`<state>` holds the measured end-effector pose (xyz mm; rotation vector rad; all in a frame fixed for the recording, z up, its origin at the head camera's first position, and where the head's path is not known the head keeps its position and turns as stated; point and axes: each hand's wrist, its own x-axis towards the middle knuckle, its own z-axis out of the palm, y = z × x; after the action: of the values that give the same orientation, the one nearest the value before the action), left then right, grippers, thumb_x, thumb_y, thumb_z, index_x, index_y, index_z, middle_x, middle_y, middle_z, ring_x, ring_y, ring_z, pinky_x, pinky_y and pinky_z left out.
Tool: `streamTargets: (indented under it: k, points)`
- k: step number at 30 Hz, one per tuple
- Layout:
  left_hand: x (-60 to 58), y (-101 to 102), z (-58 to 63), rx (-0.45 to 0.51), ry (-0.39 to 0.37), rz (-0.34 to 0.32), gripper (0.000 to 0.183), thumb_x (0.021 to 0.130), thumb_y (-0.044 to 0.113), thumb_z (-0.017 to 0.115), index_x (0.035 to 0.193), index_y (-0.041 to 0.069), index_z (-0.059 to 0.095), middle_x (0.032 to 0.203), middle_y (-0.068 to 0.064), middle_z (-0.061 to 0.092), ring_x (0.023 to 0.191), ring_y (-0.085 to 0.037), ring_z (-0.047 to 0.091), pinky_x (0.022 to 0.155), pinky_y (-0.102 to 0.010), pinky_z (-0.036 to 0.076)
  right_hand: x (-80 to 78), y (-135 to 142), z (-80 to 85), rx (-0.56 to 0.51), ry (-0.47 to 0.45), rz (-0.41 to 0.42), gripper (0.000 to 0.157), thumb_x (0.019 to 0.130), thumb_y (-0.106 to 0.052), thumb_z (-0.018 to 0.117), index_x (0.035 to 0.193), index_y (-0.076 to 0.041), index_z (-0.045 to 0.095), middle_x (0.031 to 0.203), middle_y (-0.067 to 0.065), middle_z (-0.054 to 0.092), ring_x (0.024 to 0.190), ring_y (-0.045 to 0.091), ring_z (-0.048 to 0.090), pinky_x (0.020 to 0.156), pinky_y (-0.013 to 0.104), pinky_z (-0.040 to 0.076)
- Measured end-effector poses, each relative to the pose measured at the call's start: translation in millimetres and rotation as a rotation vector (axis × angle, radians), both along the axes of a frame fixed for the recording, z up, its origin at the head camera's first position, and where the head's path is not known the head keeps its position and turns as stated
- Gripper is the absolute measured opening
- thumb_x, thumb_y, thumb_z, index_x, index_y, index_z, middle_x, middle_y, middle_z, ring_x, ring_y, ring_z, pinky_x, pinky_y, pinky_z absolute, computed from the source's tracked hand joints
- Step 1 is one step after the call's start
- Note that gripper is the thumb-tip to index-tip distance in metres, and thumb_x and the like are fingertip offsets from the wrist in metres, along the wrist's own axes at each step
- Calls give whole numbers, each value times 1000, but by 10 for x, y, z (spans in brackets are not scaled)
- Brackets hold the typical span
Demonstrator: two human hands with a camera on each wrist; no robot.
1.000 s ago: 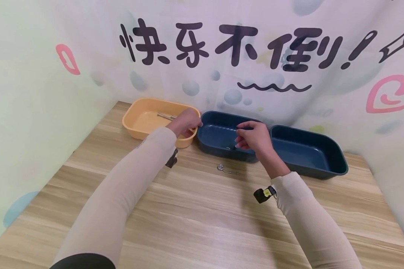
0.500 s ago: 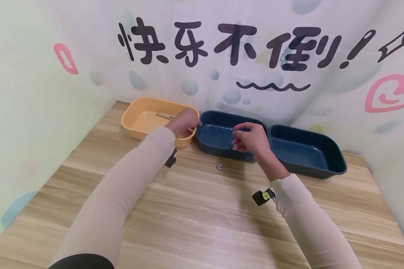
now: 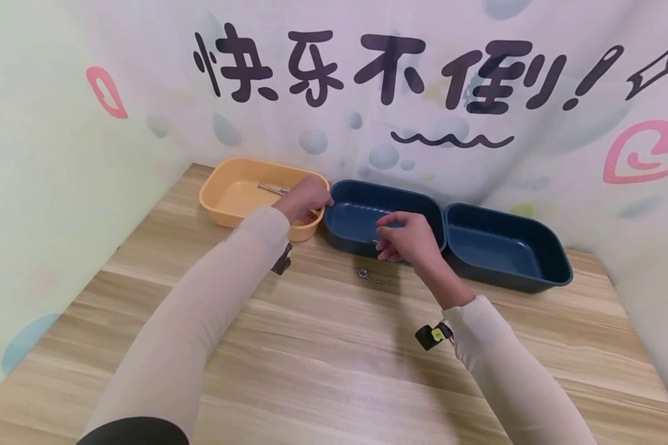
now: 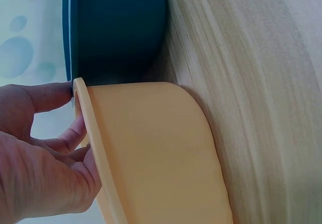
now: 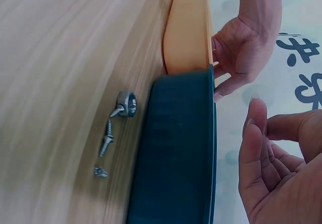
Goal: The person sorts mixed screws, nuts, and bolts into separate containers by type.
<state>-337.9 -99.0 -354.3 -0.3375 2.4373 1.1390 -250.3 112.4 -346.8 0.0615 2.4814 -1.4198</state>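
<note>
My left hand point(image 3: 306, 199) grips the near right corner of the yellow bin point(image 4: 151, 138), its fingers inside the wall and thumb at the rim, where the neighbouring blue bin point(image 5: 173, 138) meets it. Above that blue bin's near side hangs my right hand point(image 3: 409, 238), fingers loosely curled and thumb close to the fingertips; nothing shows between them. On the table in front of the blue bin lie a metal nut point(image 5: 126, 103) and several small screws point(image 5: 107, 139) in a short row, just below my right hand in the head view.
A second blue bin point(image 3: 506, 247) stands to the right, side by side with the first. Long metal bolts point(image 3: 269, 189) lie inside the yellow bin. Behind the bins hangs a printed white cloth point(image 3: 334, 142). The wood-grain table point(image 3: 334, 358) stretches out in front.
My right hand has moved left and toward me, from over the middle of the blue bin to its near edge. My left hand has stayed on the yellow bin's rim.
</note>
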Motion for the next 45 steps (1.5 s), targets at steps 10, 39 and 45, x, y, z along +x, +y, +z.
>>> streamTargets:
  k: [10, 39, 45]
  points:
    - [-6, 0, -20, 1, 13, 1, 40, 95, 14, 60, 134, 15, 51, 87, -5, 45, 86, -27, 65, 67, -36, 58, 59, -22, -107, 17, -48, 6, 20, 97, -20, 60, 112, -8, 64, 79, 13, 68, 70, 34, 69, 72, 44, 59]
    - [0, 3, -19, -1, 16, 11, 40, 96, 14, 59, 135, 15, 50, 89, -5, 45, 87, -26, 64, 69, -37, 58, 200, -42, -389, 33, -83, 47, 20, 96, -14, 60, 110, -2, 68, 73, 12, 68, 55, 21, 66, 61, 40, 58]
    - [-10, 7, -15, 3, 1, 16, 33, 96, 15, 59, 128, 12, 52, 97, -6, 49, 90, -27, 63, 76, -39, 58, 227, -39, -486, 58, -78, 47, 19, 95, -14, 61, 109, -3, 68, 73, 12, 67, 56, 24, 66, 59, 38, 58]
